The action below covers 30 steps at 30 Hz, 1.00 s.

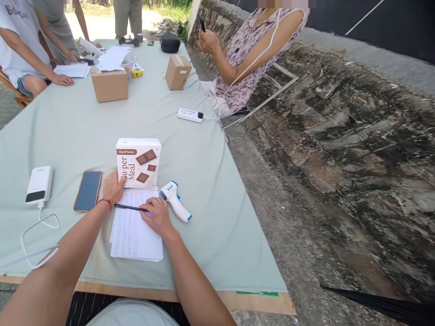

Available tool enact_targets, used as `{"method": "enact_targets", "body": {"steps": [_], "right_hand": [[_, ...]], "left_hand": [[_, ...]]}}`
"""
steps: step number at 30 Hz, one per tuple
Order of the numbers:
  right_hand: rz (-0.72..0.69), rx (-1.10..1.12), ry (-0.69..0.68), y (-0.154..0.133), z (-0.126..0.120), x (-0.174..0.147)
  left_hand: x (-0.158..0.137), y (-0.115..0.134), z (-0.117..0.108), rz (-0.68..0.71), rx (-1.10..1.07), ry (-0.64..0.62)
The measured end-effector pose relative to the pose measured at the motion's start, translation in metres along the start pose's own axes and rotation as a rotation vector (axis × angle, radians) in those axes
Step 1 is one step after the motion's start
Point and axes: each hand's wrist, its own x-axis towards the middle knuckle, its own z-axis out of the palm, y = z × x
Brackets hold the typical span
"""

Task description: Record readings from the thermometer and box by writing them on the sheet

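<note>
My left hand (113, 186) is at the lower left corner of a white and brown "Super Meal" box (144, 174), thumb on its front and fingers along its side. The box stands upright at the top of a stack of papers (136, 240) covered in rows of small writing. My right hand (158, 217) rests on the papers with its fingers closed on a black pen (129, 207), which points left. A white and blue infrared thermometer (178, 206) lies just right of my right hand. Left of my left hand lies a phone (87, 192) in an orange-brown case.
A white power bank (40, 183) with a cable (25, 244) lies at the left. Farther off are another white device (190, 115), two cardboard boxes (109, 87) and a black case (170, 43). People stand or sit around the cloth-covered table (217, 253), one holding a phone.
</note>
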Motion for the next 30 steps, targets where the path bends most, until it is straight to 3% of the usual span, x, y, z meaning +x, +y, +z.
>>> {"method": "enact_targets", "body": {"steps": [12, 21, 26, 30], "right_hand": [[-0.001, 0.010, -0.011, 0.003, 0.002, -0.001], [-0.006, -0.052, -0.025, 0.004, -0.001, 0.003], [-0.047, -0.128, -0.019, 0.004, -0.027, -0.002], [0.137, -0.282, 0.144, 0.026, -0.059, -0.015]], "left_hand": [[0.000, 0.001, -0.002, 0.007, -0.029, 0.019], [0.000, -0.001, -0.001, 0.013, -0.196, 0.079], [0.002, -0.003, 0.001, 0.044, -0.227, 0.113], [0.003, 0.000, 0.002, 0.043, -0.232, 0.096]]}}
